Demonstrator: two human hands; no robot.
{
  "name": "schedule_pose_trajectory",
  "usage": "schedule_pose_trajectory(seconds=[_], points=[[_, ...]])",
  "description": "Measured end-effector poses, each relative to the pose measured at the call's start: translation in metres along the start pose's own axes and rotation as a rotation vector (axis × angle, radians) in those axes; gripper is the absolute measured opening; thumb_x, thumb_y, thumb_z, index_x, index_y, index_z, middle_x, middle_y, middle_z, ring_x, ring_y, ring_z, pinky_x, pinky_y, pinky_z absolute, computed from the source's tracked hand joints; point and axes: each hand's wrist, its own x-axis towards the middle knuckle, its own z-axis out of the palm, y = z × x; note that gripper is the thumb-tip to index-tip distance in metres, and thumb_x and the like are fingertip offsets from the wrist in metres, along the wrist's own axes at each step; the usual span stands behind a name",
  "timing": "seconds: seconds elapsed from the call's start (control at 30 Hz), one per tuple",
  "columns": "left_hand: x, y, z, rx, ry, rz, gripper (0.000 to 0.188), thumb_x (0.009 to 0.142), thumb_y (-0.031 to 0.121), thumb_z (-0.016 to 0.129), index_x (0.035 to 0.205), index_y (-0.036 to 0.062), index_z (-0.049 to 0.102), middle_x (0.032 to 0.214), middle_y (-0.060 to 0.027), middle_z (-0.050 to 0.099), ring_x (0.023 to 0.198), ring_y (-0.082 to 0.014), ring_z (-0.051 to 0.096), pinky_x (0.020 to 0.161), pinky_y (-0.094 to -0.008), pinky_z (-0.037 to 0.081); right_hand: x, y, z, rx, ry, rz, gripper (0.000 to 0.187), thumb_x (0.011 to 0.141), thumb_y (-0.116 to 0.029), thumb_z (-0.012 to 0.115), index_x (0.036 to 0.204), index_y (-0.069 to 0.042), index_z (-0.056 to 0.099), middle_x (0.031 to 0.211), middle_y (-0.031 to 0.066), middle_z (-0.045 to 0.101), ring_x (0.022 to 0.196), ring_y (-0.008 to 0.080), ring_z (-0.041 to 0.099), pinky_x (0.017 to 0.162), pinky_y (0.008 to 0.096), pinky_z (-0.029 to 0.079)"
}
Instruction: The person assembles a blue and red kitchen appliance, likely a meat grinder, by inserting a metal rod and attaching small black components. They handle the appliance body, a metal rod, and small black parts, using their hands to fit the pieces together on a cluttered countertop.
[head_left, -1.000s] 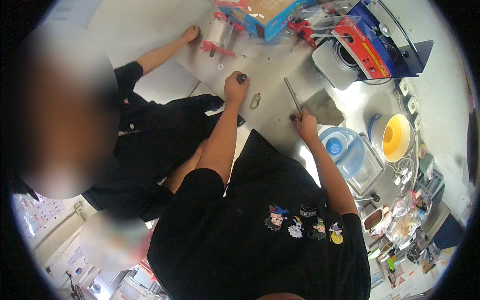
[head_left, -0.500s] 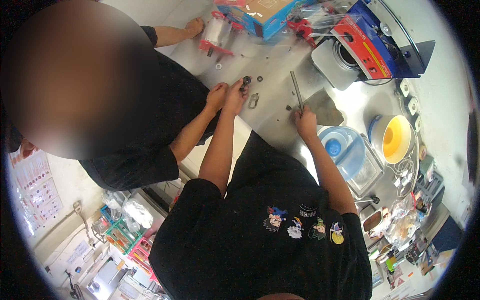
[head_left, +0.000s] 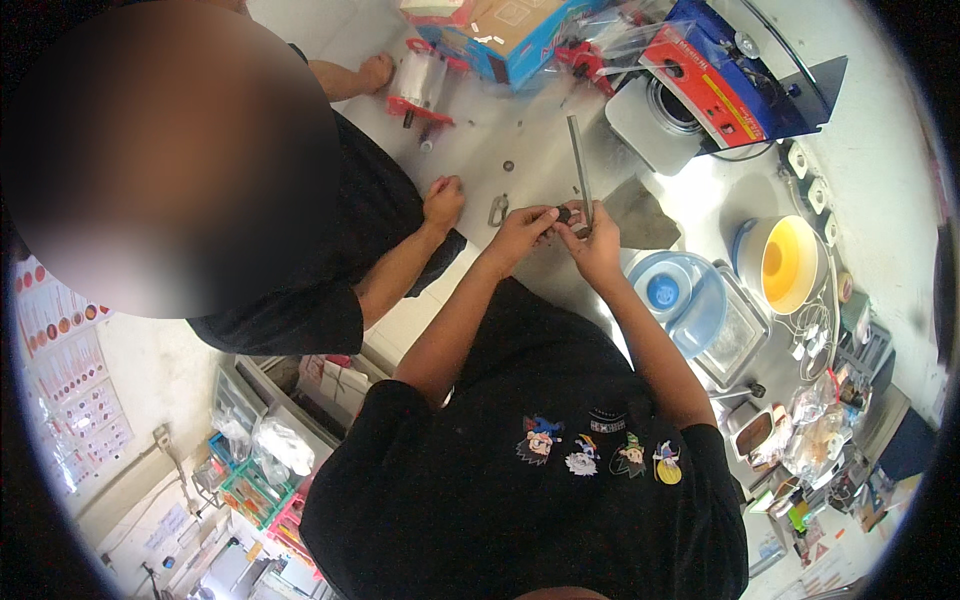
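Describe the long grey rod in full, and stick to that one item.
The rod is straight, slender and dull grey, apparently metal, with no attachments visible along its exposed length. The person's right hand grips it near its lower end, which is partly hidden there. The rest extends away from the person, leaning slightly left, above the tabletop. The left hand holds a small dark piece close beside the gripped end; whether that piece touches the rod cannot be told.

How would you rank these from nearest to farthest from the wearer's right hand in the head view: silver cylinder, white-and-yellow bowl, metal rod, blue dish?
1. Metal rod, in the right hand.
2. Blue dish, lower right.
3. White-and-yellow bowl, farther right.
4. Silver cylinder, far upper left.
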Motion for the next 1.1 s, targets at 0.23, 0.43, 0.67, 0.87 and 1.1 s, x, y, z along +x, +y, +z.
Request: schedule_pose_trajectory(seconds=[0.23, 0.43, 0.67, 0.87, 1.1], points=[[0.069, 0.010, -0.030, 1.003, 0.479, 0.645, 0.030, 0.097, 0.021, 0.063, 0.120, 0.0020, 0.067, 0.114, -0.0163, 0.071, 0.099, -0.0336, 0.069, 0.087, -0.0432, 0.055, -0.004, 0.050, -0.001, -0.377, 0.041, 0.061, 0.031, 0.084, -0.015, 0.079, 0.105, -0.002, 0.060, 0.087, 0.0189, 0.071, 0.073, 0.0367, 0.072, 0.067, 0.0452, 0.058], [0.112, -0.015, -0.027, 0.923, 0.574, 0.669, 0.034, 0.098, 0.018, 0.056, 0.127, 0.0016, 0.064, 0.124, -0.0236, 0.067, 0.116, -0.0388, 0.064, 0.100, -0.0474, 0.050, 0.002, 0.121, 0.024, -0.691, -0.059, 0.254, 0.027, 0.090, -0.023, 0.064, 0.105, -0.002, 0.056, 0.087, 0.0265, 0.071, 0.080, 0.0466, 0.071, 0.072, 0.0566, 0.057], [0.052, -0.005, -0.007, 1.277, 0.384, 0.307, 0.029, 0.100, 0.022, 0.057, 0.121, 0.0032, 0.052, 0.123, -0.0183, 0.057, 0.109, -0.0402, 0.063, 0.092, -0.0525, 0.054, -0.010, 0.110, 0.001, -0.669, -0.009, 0.337, 0.020, 0.095, -0.014, 0.057, 0.109, 0.001, 0.054, 0.100, 0.0254, 0.070, 0.088, 0.0438, 0.072, 0.076, 0.0539, 0.058], [0.059, -0.018, -0.023, 1.438, 0.564, 0.448, 0.054, 0.100, 0.027, 0.060, 0.147, 0.0069, 0.044, 0.144, -0.0168, 0.053, 0.127, -0.0367, 0.058, 0.100, -0.0504, 0.052, -0.020, 0.092, 0.007, -0.667, 0.059, 0.299, 0.028, 0.094, -0.016, 0.062, 0.113, 0.003, 0.055, 0.102, 0.0263, 0.069, 0.093, 0.0432, 0.071, 0.079, 0.0512, 0.058], [0.097, -0.027, -0.059, 1.295, 0.671, 0.404, 0.046, 0.097, 0.024, 0.066, 0.139, 0.0075, 0.058, 0.132, -0.0203, 0.064, 0.124, -0.0377, 0.060, 0.106, -0.0485, 0.046, -0.053, 0.060, -0.040, -0.442, 0.029, 0.175, 0.034, 0.086, -0.017, 0.075, 0.103, 0.005, 0.057, 0.091, 0.0242, 0.071, 0.089, 0.0442, 0.070, 0.078, 0.0504, 0.056]])
